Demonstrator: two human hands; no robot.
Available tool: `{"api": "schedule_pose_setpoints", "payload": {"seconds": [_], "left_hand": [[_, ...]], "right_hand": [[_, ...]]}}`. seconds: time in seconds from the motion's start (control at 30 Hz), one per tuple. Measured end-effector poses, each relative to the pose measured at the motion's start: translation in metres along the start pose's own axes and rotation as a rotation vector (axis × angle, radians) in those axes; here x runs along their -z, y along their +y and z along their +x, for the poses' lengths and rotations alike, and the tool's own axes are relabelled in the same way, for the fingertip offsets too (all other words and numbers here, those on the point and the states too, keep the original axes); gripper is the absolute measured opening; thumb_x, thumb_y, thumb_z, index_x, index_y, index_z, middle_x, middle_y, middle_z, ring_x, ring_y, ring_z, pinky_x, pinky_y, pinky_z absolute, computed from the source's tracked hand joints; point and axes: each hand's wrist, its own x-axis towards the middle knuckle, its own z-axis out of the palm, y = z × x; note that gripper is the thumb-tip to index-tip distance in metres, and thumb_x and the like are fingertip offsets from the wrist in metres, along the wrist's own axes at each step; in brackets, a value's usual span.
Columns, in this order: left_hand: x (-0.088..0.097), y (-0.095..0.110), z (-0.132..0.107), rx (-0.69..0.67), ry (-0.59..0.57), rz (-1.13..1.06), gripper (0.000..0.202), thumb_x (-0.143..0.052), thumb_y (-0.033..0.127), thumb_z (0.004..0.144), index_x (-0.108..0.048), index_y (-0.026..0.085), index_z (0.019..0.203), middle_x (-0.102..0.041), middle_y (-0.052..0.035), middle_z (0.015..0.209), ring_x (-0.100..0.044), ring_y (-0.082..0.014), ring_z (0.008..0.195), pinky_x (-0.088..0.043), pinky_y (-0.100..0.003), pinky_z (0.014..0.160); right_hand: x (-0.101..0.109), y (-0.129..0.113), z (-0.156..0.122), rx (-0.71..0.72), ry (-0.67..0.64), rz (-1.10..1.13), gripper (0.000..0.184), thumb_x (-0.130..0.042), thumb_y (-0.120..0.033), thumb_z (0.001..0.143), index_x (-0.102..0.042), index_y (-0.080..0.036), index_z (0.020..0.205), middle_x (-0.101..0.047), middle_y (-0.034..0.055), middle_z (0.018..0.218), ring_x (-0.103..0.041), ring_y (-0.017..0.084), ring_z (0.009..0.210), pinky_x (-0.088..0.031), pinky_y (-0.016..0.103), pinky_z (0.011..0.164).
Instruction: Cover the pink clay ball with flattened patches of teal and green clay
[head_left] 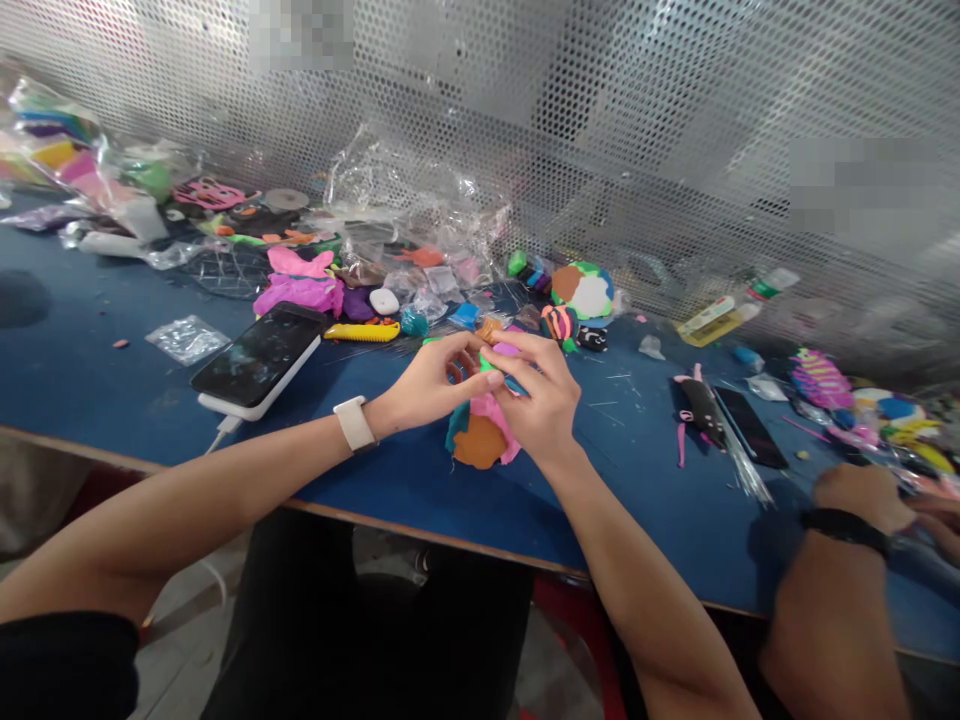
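A multicoloured modelling clay piece (pixel 480 442), with brown, teal and pink patches, lies at the front of the blue table. My left hand (pixel 442 380) curls in from the left, thumb stretched across the clay and fingers bent at its far end. From the right, my right hand (pixel 536 395) bends its fingers over the same end, where bits of green and purple clay show. Both sets of fingertips meet there, closed on the clay; the exact spot they pinch is partly hidden. An orange-brown clay lump sits just beyond my fingers.
A phone (pixel 259 350) on a white power bank and a yellow utility knife (pixel 363 332) lie left. Clear plastic bags (pixel 420 200) and clay pieces line the perforated metal wall. Another person's hand (pixel 862 497) works at right, near a dark phone (pixel 750 425) and a bottle (pixel 739 307).
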Motion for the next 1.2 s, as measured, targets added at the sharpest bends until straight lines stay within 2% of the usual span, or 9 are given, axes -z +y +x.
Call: {"api": "schedule_pose_setpoints", "payload": {"seconds": [0.2, 0.33, 0.53, 0.7, 0.83, 1.0, 1.2], "left_hand": [[-0.0004, 0.0028, 0.0024, -0.037, -0.019, 0.037, 0.041, -0.079, 0.055, 0.105, -0.075, 0.015, 0.112, -0.076, -0.0053, 0.096, -0.067, -0.0162, 0.084, -0.054, -0.027, 0.073], [0.0023, 0.0013, 0.0055, -0.058, -0.056, 0.068, 0.037, -0.074, 0.051, 0.108, -0.077, 0.014, 0.108, -0.076, -0.0045, 0.091, -0.063, -0.0150, 0.079, -0.051, -0.027, 0.073], [0.0051, -0.0021, 0.0074, -0.058, -0.055, 0.012, 0.048, -0.070, 0.061, 0.110, -0.079, 0.014, 0.102, -0.074, -0.0045, 0.088, -0.060, -0.0151, 0.078, -0.049, -0.027, 0.071], [0.0039, -0.0023, 0.0066, -0.002, -0.054, -0.145, 0.052, -0.077, 0.065, 0.105, -0.082, 0.013, 0.110, -0.079, -0.0078, 0.098, -0.065, -0.0155, 0.083, -0.055, -0.027, 0.075], [0.0037, -0.0022, 0.0064, 0.028, -0.043, -0.156, 0.055, -0.080, 0.067, 0.102, -0.082, 0.013, 0.111, -0.076, -0.0070, 0.096, -0.062, -0.0145, 0.080, -0.052, -0.027, 0.072], [0.0044, -0.0014, 0.0076, -0.015, -0.067, -0.109, 0.055, -0.089, 0.068, 0.093, -0.077, 0.015, 0.095, -0.063, 0.0004, 0.079, -0.049, -0.0122, 0.072, -0.042, -0.025, 0.064], [0.0052, 0.0007, 0.0082, -0.059, -0.117, -0.096, 0.055, -0.082, 0.070, 0.099, -0.073, 0.016, 0.091, -0.062, 0.0004, 0.079, -0.050, -0.0122, 0.071, -0.043, -0.026, 0.065]], "right_hand": [[-0.0004, -0.0009, 0.0000, -0.033, -0.018, -0.017, 0.031, -0.082, -0.024, 0.106, -0.085, -0.039, 0.132, -0.085, 0.0038, 0.137, -0.082, 0.029, 0.121, -0.074, 0.052, 0.099], [-0.0011, -0.0004, 0.0010, 0.004, 0.011, -0.038, 0.030, -0.084, -0.023, 0.105, -0.085, -0.037, 0.131, -0.087, 0.0042, 0.132, -0.083, 0.028, 0.117, -0.074, 0.050, 0.097], [0.0000, -0.0003, 0.0035, 0.020, 0.001, -0.067, 0.034, -0.085, -0.023, 0.104, -0.084, -0.038, 0.135, -0.088, 0.0035, 0.128, -0.084, 0.028, 0.115, -0.072, 0.052, 0.101], [0.0012, -0.0015, 0.0054, 0.054, 0.033, -0.035, 0.040, -0.088, -0.024, 0.102, -0.082, -0.038, 0.139, -0.088, 0.0038, 0.125, -0.084, 0.028, 0.111, -0.073, 0.050, 0.096], [0.0023, -0.0026, 0.0053, -0.001, 0.019, -0.024, 0.033, -0.085, -0.025, 0.104, -0.085, -0.039, 0.134, -0.088, 0.0033, 0.119, -0.084, 0.028, 0.108, -0.072, 0.050, 0.095], [0.0030, -0.0020, 0.0042, -0.036, -0.031, 0.014, 0.028, -0.085, -0.029, 0.105, -0.087, -0.042, 0.130, -0.086, 0.0029, 0.120, -0.081, 0.027, 0.106, -0.072, 0.050, 0.093], [0.0012, -0.0013, 0.0039, -0.003, -0.051, 0.037, 0.028, -0.085, -0.028, 0.104, -0.087, -0.042, 0.129, -0.085, 0.0033, 0.122, -0.080, 0.027, 0.106, -0.073, 0.049, 0.088]]}}
